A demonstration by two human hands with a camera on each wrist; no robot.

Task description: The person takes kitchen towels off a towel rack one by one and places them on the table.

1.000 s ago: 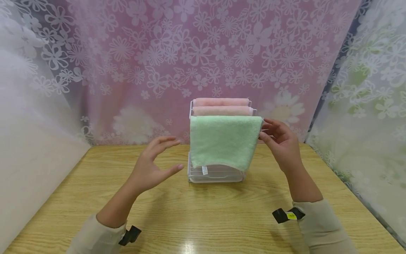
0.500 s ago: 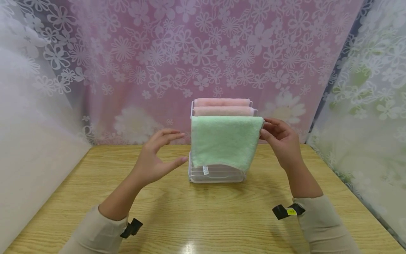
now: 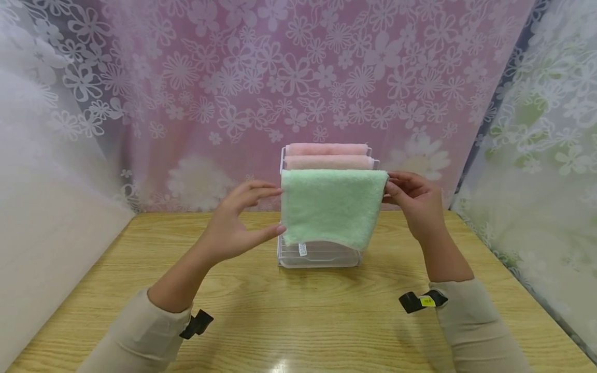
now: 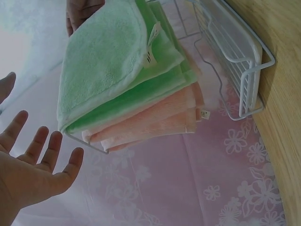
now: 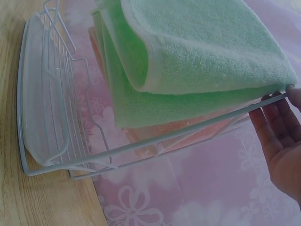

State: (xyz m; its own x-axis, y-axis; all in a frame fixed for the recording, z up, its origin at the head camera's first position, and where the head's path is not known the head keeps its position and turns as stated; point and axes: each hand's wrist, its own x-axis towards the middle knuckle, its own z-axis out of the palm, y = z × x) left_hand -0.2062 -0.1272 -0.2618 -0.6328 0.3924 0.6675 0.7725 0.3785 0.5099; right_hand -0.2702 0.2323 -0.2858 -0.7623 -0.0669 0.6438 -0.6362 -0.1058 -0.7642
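A light green towel [image 3: 333, 207] hangs folded over the front bar of a white wire rack [image 3: 319, 263], a small tag at its lower edge. Behind it, two pink towels [image 3: 326, 161] hang over the other bars. My right hand [image 3: 420, 207] pinches the green towel's top right corner, where the rack's upright [image 5: 188, 129] ends; the exact contact is partly hidden. At the towel's left side is my left hand [image 3: 233, 228], thumb and fingers apart. In the left wrist view a gap shows between those fingers [image 4: 49, 153] and the green towel [image 4: 101, 61].
The rack stands on a wooden table [image 3: 298, 321] and has a white tray [image 5: 35, 89] at its base. A pink flowered curtain [image 3: 298, 77] hangs behind, with pale sheets [image 3: 550, 181] at both sides.
My left hand has moved right and slightly up to the green towel's left edge. My right hand stays at the towel's right corner, its grip slightly adjusted. The towels keep their places.
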